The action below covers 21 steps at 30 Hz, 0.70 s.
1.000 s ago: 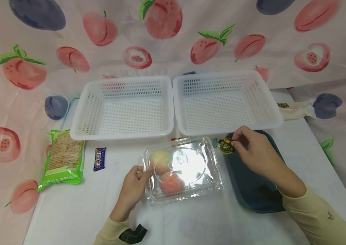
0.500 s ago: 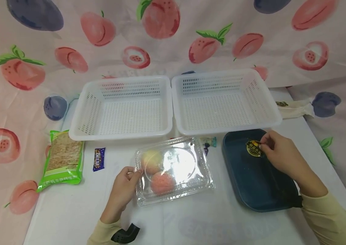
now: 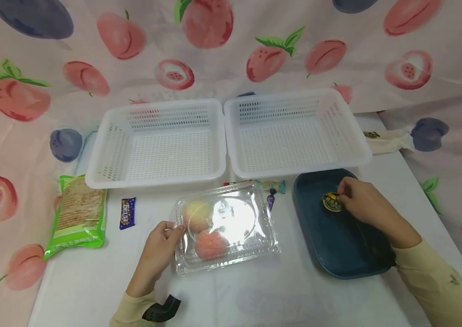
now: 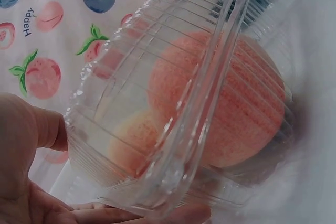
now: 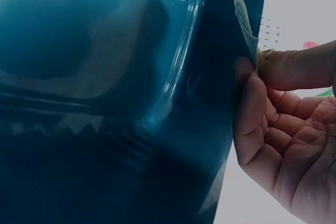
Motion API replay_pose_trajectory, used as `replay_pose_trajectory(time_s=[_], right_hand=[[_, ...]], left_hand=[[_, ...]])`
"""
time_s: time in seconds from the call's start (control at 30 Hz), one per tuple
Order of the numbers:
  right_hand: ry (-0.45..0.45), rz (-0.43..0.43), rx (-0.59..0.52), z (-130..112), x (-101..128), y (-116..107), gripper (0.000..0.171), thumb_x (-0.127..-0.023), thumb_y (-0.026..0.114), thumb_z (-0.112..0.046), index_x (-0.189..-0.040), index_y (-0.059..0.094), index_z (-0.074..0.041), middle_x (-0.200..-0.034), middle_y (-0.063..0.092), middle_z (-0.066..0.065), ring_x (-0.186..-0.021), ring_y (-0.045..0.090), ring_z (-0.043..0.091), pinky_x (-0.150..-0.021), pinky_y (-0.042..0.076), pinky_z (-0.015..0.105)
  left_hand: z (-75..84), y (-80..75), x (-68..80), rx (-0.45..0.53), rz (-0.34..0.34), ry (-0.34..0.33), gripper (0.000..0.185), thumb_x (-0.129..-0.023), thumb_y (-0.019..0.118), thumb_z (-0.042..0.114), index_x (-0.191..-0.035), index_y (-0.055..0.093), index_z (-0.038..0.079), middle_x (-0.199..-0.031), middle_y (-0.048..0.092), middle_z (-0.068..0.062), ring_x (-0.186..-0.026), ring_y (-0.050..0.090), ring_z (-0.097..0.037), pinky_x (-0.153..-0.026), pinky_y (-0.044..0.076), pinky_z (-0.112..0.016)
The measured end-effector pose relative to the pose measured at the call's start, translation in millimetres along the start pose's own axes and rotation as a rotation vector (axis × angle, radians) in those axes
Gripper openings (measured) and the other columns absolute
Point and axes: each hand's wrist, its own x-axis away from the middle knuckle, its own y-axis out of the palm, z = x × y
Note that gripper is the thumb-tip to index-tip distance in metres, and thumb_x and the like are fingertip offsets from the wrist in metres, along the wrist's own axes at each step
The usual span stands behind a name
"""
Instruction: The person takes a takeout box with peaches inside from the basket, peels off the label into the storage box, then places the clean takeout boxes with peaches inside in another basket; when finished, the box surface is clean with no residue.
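Note:
A clear plastic clamshell box [image 3: 224,227] lies on the white table, with a pale peach [image 3: 196,215] and a pink peach [image 3: 211,243] inside it. My left hand [image 3: 161,243] grips the box's left edge, thumb on the lid; the left wrist view shows the box [image 4: 178,103] close up against the palm. My right hand [image 3: 355,202] pinches a round black-and-yellow sticker [image 3: 332,202] over the dark blue tray [image 3: 329,245]. In the right wrist view the sticker [image 5: 245,19] is held edge-on between thumb and fingers above the tray [image 5: 105,103].
Two white perforated baskets [image 3: 157,143] [image 3: 292,131] stand side by side at the back. A green cracker pack [image 3: 77,215] and a small blue candy bar [image 3: 127,212] lie at the left. Small wrapped sweets [image 3: 273,187] sit behind the box. A cloth pouch [image 3: 386,141] lies far right.
My right hand carried the sticker from the tray's left rim to over the tray's upper middle. The left hand drew the clamshell box slightly left.

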Motion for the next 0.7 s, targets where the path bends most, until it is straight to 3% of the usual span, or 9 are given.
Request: replay_pose_trajectory(time_s=[0.37,0.7], right_hand=[[-0.002,-0.097,0.071,-5.0,-18.0,7.4,0.005,-0.097,0.062,-0.001,-0.098,0.057,0.002,-0.082,0.062,0.012,-0.069,0.055,0.021,-0.060,0.046,0.034],[-0.005,-0.190,0.108,-10.6,-34.7,18.5,0.005,-0.094,0.061,0.002,-0.099,0.060,0.004,-0.086,0.064,0.015,-0.071,0.058,0.022,-0.059,0.048,0.034]], left_hand=[[1.0,-8.8,-4.7,-0.064,-0.010,0.001,0.041,-0.107,0.057,0.031,-0.128,0.052,-0.005,-0.075,0.052,0.000,-0.058,0.040,-0.012,-0.048,0.033,-0.024],[0.5,-9.1,-4.2,-0.065,-0.028,0.001,0.040,-0.107,0.060,0.033,-0.125,0.054,-0.003,-0.098,0.065,-0.012,-0.075,0.049,-0.016,-0.056,0.040,-0.026]])
